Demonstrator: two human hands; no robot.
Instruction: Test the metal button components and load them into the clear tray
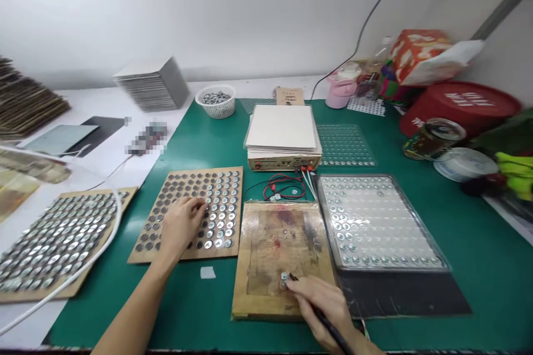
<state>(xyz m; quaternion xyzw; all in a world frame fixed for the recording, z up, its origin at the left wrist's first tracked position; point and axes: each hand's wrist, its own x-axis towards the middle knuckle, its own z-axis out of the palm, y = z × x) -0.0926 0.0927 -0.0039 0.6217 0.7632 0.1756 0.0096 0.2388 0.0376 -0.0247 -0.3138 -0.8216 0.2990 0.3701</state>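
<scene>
So the thing I'd worry about most here is the left hand [181,224]. It's reaching low over the cardboard sheet [220,252] with thumb and finger pinched narrow, and I can't tell if there's a disc between them. The round metal discs [231,216] sit in close rows, so a dragging wrist or a sloppy pinch could knock neighbours out of line.

Meanwhile the right hand [325,305] is wrapped around a black pen-like tool [328,327], its tip just beside what looks like a pair of small metal discs [284,276] near the front of the worn brown board [258,302]. Those look loose to me, so a sideways nudge from the tip or fingertips could send them skating across the board. With the hands this far apart, eyes on one means the other works half blind, imo.

Also, the clear blister tray [375,222] is right by the board's right edge. If the right elbow swings out, it could bump that and jostle the discs in its pockets
</scene>
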